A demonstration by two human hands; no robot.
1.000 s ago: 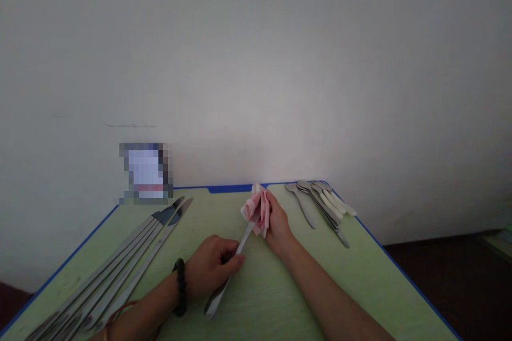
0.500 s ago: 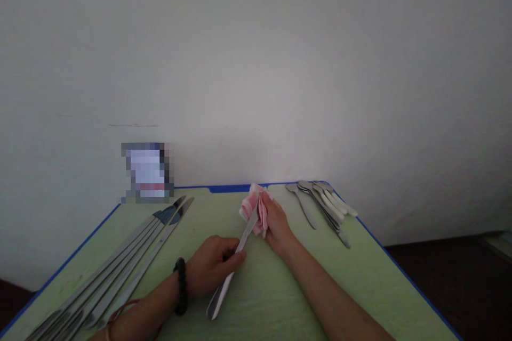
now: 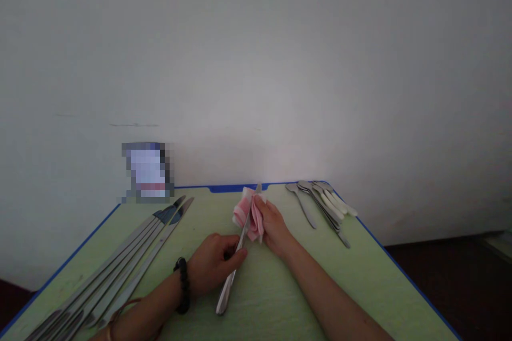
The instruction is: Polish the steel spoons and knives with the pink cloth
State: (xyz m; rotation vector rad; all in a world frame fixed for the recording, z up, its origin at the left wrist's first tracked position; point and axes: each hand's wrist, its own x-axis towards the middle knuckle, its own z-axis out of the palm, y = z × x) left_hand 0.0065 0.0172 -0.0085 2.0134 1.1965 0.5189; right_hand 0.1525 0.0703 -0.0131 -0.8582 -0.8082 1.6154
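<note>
My left hand pinches the handle of a metal table knife between thumb and fingers, above the middle of the table. In my right hand is a folded pink-and-white cloth, wrapped against the knife's blade. The blade's tip pokes out beyond the cloth at the top, and part of the blade is hidden in the folds. To the left of my left hand lie several table knives side by side, blades pointing away from me.
Right of my right hand lie a single spoon, a stack of metal spoons and several white-handled pieces of cutlery. A pixelated upright object stands at the back left. The green table has blue edges and meets a pale wall.
The cloth and my right hand have shifted slightly left and toward me along the blade, exposing its tip. The knife has turned and its handle end has swung right.
</note>
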